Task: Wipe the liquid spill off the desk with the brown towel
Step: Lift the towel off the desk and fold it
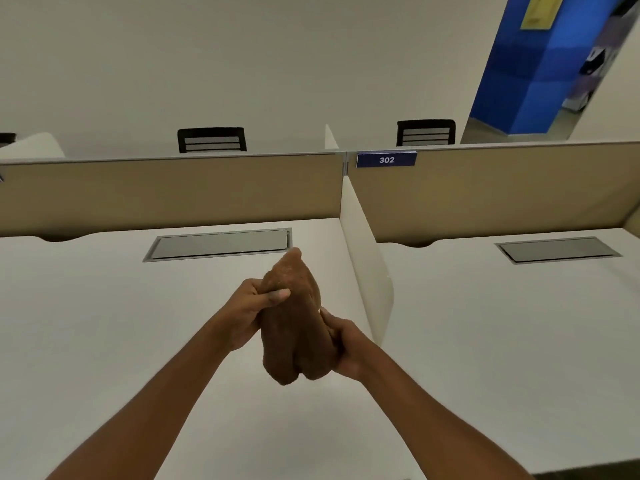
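Two hands hold the one item of concern. We find the bunched brown terry-cloth towel (294, 320) gripped between them, raised clear of the plain white laminate bench (104, 323) and not touching it. The left hand (251, 310) is clenched on the towel's upper part, thumb laid across the cloth; the right hand (341, 344) is clenched on its lower flank, fingers wrapped under the folds.

The towel's long axis runs away from the person: its pointed end lies beyond both hands, towards the grey recessed cable tray (221, 244), and its rounded bulk hangs nearest the body, below the right hand's grip. The left hand sits further forward on the cloth than the right.

We cannot make out any liquid on the bench surface; no wet patch or sheen shows on either side of the hands or ahead of them. In our judgement the coming move turns on bringing the towel down flat to the bench, and the direction of the spill from the hands cannot be established. The white upright divider panel (363, 258) stands just beside the right hand and would limit a sweep that way.
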